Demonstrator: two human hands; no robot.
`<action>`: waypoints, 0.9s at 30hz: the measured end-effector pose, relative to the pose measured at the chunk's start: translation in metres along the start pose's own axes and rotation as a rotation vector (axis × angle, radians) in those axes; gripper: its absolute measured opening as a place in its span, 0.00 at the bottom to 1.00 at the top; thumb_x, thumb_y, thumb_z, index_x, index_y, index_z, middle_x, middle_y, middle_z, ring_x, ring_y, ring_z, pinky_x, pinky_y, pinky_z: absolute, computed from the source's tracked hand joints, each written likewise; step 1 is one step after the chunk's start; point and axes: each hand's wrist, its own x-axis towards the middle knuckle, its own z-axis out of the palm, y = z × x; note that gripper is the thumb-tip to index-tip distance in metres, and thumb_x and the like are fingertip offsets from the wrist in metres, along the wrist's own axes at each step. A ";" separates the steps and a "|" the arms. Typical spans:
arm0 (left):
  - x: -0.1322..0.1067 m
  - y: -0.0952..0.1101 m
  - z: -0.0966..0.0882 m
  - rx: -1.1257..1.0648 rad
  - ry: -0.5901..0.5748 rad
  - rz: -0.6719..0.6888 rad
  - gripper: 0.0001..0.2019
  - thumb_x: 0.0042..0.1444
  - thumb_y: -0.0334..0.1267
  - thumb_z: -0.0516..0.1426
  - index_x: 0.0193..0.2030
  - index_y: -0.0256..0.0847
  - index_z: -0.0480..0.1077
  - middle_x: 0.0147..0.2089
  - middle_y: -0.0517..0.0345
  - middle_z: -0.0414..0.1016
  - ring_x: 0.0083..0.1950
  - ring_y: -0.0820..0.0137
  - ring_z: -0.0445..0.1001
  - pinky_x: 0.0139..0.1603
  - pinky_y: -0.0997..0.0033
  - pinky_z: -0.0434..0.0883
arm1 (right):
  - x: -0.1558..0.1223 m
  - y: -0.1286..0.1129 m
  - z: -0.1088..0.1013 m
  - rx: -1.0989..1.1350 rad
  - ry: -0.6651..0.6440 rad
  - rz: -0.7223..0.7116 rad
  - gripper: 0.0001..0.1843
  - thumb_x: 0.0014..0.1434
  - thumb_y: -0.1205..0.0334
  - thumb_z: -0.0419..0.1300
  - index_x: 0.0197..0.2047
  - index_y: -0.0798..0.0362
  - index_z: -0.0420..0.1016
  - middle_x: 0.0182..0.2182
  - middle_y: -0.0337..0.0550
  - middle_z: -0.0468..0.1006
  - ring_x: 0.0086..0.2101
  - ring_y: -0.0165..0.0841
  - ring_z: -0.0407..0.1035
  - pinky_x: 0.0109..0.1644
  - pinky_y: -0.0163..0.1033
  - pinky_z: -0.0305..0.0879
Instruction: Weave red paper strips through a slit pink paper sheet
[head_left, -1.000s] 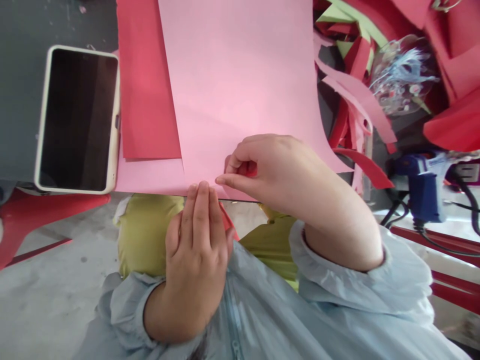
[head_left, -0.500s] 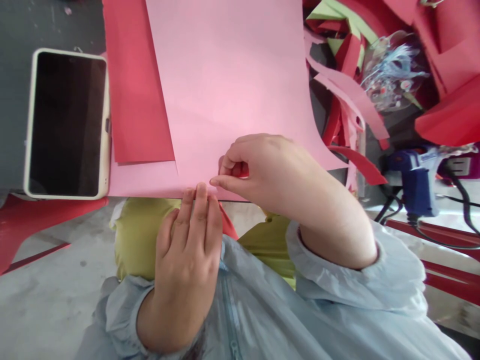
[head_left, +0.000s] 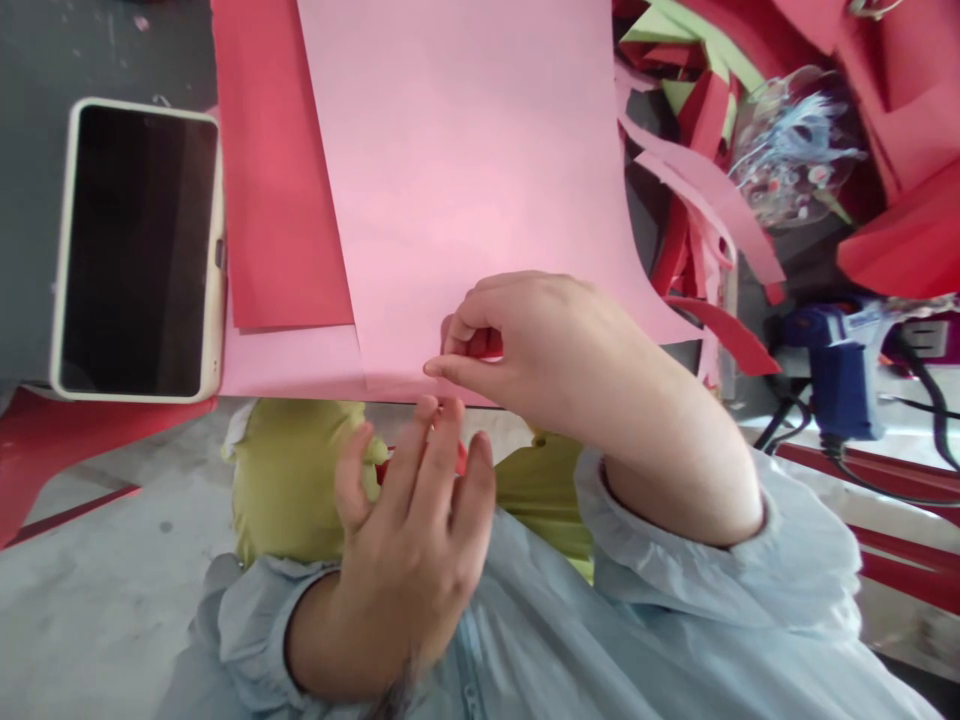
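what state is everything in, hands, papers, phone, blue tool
red sheet: flat, partly covered
top pink sheet: spread out, over part of the red sheet
left hand: open, palm down
right hand: curled, at the top pink sheet, grip unclear
phone: face up, screen dark
paper strips: loose, heaped
blue tool: on or off, cannot tell

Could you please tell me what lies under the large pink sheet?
A red sheet shows under the left edge of the large pink sheet, with more pink paper beneath the red. Anything farther in is covered.
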 end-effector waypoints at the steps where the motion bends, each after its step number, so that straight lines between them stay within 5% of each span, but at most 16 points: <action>1: 0.000 0.002 0.000 -0.040 0.008 0.007 0.13 0.62 0.26 0.58 0.53 0.37 0.74 0.60 0.45 0.79 0.63 0.59 0.77 0.76 0.50 0.53 | 0.000 0.000 0.000 0.001 -0.001 0.004 0.09 0.59 0.61 0.63 0.27 0.51 0.75 0.29 0.39 0.78 0.30 0.32 0.68 0.35 0.38 0.57; 7: 0.002 -0.002 0.001 0.002 0.121 -0.123 0.16 0.58 0.24 0.60 0.53 0.33 0.73 0.59 0.35 0.78 0.63 0.55 0.76 0.69 0.52 0.65 | -0.004 0.000 0.001 -0.004 0.012 -0.023 0.09 0.61 0.60 0.63 0.29 0.52 0.76 0.29 0.40 0.78 0.30 0.32 0.68 0.36 0.38 0.57; 16: 0.000 -0.010 0.006 0.098 0.064 -0.118 0.23 0.61 0.25 0.55 0.64 0.21 0.67 0.63 0.32 0.75 0.65 0.53 0.73 0.72 0.54 0.61 | -0.010 -0.009 0.011 0.004 0.074 -0.050 0.12 0.65 0.59 0.62 0.31 0.53 0.78 0.32 0.43 0.79 0.32 0.33 0.69 0.37 0.38 0.58; 27: 0.002 -0.004 0.011 0.209 0.062 -0.165 0.24 0.63 0.28 0.56 0.65 0.24 0.66 0.62 0.34 0.75 0.63 0.56 0.76 0.67 0.60 0.61 | -0.028 0.021 -0.005 0.039 0.082 -0.055 0.07 0.62 0.60 0.63 0.33 0.50 0.80 0.32 0.41 0.80 0.35 0.36 0.73 0.37 0.37 0.60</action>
